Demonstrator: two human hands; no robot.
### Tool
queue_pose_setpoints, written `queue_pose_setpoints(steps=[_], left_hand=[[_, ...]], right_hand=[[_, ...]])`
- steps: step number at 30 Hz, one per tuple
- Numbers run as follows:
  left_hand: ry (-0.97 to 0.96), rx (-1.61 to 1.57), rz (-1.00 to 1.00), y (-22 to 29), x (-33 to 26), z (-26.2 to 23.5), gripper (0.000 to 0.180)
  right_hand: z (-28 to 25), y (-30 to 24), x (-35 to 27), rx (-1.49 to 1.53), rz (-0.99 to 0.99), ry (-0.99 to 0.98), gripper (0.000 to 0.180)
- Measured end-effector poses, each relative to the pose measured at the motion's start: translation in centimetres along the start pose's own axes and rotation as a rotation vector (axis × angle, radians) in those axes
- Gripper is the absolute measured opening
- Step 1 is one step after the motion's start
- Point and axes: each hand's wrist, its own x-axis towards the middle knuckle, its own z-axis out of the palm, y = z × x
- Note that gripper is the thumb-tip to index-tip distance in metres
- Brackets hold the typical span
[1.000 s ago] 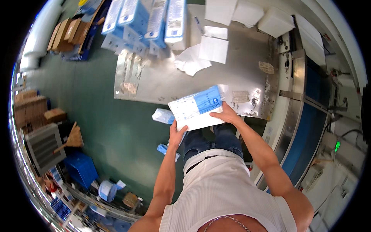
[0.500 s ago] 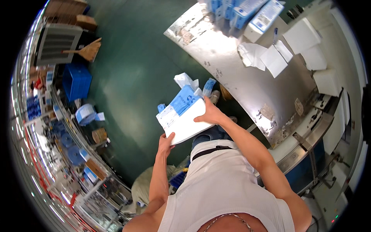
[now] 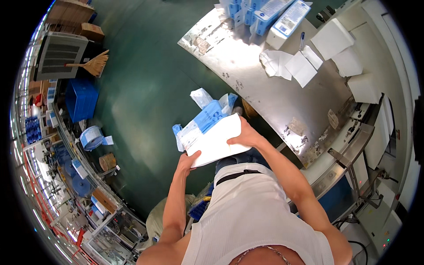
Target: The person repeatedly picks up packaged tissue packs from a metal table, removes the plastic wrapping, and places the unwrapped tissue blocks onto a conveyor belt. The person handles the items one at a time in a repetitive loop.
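I hold a flat white and blue package (image 3: 211,134) in front of my body with both hands. My left hand (image 3: 187,161) grips its near left corner from below. My right hand (image 3: 245,136) lies on its right edge, fingers spread over the white face. The package is tilted, its blue end pointing away from me. Just beyond it, lower down over the green floor, are some crumpled white and blue wrappers (image 3: 201,97).
A steel table (image 3: 269,95) stands to my right with white sheets (image 3: 302,66), white pads and upright blue and white boxes (image 3: 276,15). On the green floor at left are a blue crate (image 3: 81,99), a broom (image 3: 90,66), a grey unit and a roll (image 3: 92,137).
My view has swung left, away from the steel table toward the green floor. The package stays in both hands and has turned with me.
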Motion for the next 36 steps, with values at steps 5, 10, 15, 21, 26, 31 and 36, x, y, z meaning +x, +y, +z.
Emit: queue_pose_setpoints(steps=[5,10,15,21,26,31,36], left_hand=[[-0.069,-0.017,0.424,0.0,-1.5,1.6,0.090],[-0.138,0.085,0.270,2.1,-3.5,3.6,0.073],[-0.148,0.119,0.453,3.2,-2.2,8.8,0.076],[-0.188,0.374,0.987,11.4,-1.1,19.5,0.092],[-0.334,0.484,1.106,16.3,-2.0,27.7,0.103],[-0.386,0.597,1.099,17.9,0.9,34.9,0.109],[-0.412,0.459,1.034,18.8,6.6,27.7,0.101]], right_hand=[[-0.8,-0.7,-2.4,-0.011,0.075,0.085,0.111],[-2.9,-0.6,-4.9,0.032,0.029,0.174,0.112],[-6.5,2.0,-10.7,0.125,0.089,0.275,0.112],[-11.5,7.1,-16.7,0.347,0.167,0.653,0.100],[-14.3,10.7,-18.6,0.354,0.233,0.930,0.089],[-17.5,14.0,-21.3,0.518,0.264,0.976,0.077],[-13.3,12.9,-14.0,0.428,0.292,0.936,0.097]])
